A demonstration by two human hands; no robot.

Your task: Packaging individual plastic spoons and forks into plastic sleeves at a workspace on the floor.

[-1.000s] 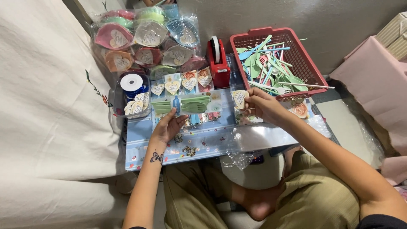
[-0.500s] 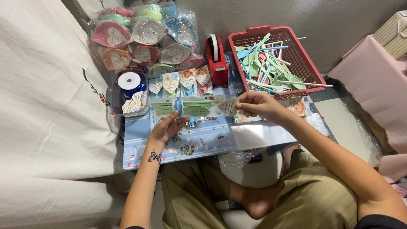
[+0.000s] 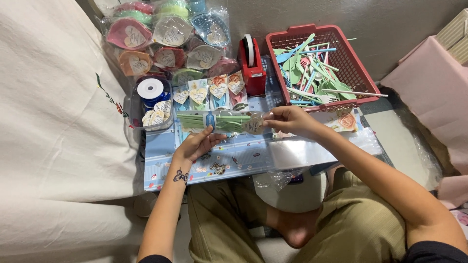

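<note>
A clear packet of green cutlery [image 3: 222, 122] with a blue band and a heart-shaped paper tag is held flat over the pale blue patterned board [image 3: 229, 163]. My left hand [image 3: 197, 144] supports the packet from below near the band, fingers curled up to it. My right hand [image 3: 291, 120] pinches the packet's right end at the tag. A row of finished packets with heart tags [image 3: 208, 92] lies behind it.
A red basket [image 3: 363, 78] holds several loose green, blue and pink plastic utensils. A red tape dispenser [image 3: 251, 65] stands left of it. Bagged heart-shaped dishes [image 3: 168, 39] are piled at the back. A tub with white ribbon [image 3: 151, 100] sits left. My crossed legs lie under the board.
My right hand moved left from the basket side to the packet's right end. My left hand rose from the board and now holds the packet, which lifted slightly.
</note>
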